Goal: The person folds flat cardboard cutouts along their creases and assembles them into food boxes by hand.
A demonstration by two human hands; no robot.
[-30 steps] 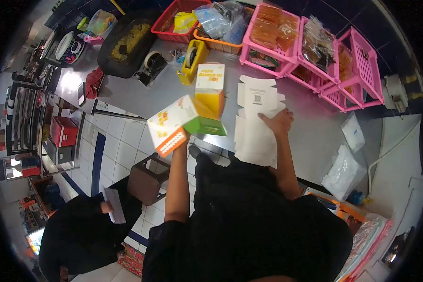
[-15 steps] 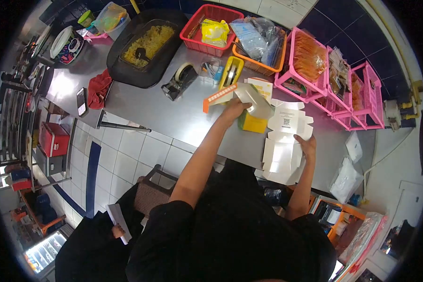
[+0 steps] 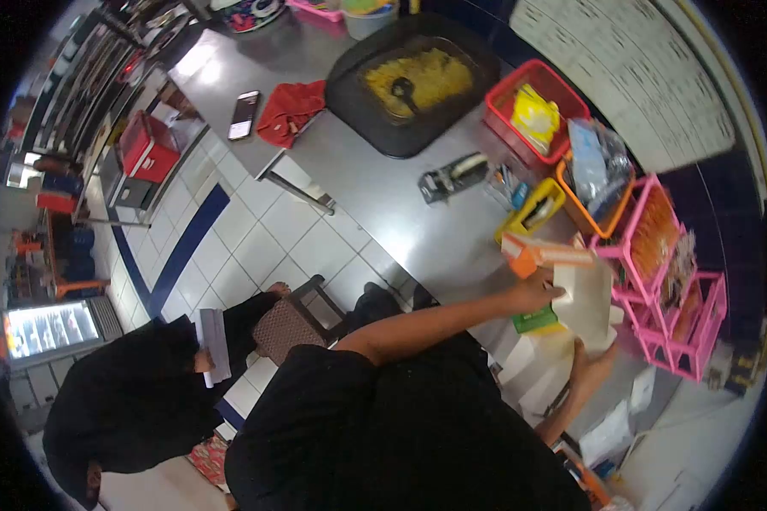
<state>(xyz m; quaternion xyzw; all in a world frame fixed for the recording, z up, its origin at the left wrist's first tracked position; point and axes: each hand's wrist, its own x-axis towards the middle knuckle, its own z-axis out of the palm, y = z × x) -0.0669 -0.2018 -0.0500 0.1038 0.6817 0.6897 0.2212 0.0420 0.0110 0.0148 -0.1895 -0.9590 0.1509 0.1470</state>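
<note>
Over the right part of the metal table, my left hand (image 3: 537, 291) is closed on an open carton (image 3: 584, 298) with an orange-edged flap and a pale inside. My right hand (image 3: 591, 368) grips the carton's lower edge from the other side. Partly hidden below them is a green and yellow box (image 3: 535, 321). A flat white cardboard sheet (image 3: 533, 370) lies under the carton near the table's front edge, blurred. Just beyond my left hand is a yellow tape dispenser (image 3: 533, 209).
A black tray of yellow food (image 3: 418, 81), a black tape dispenser (image 3: 453, 177), red basket (image 3: 537, 111), orange basket (image 3: 596, 192) and pink racks (image 3: 652, 247) stand behind. A phone (image 3: 244, 116) and red cloth (image 3: 290, 113) lie left. A person (image 3: 136, 392) holds papers lower left.
The view has swung left. My left hand has carried the carton right, its inside now showing, and my right hand has gone from the flat sheet to the carton.
</note>
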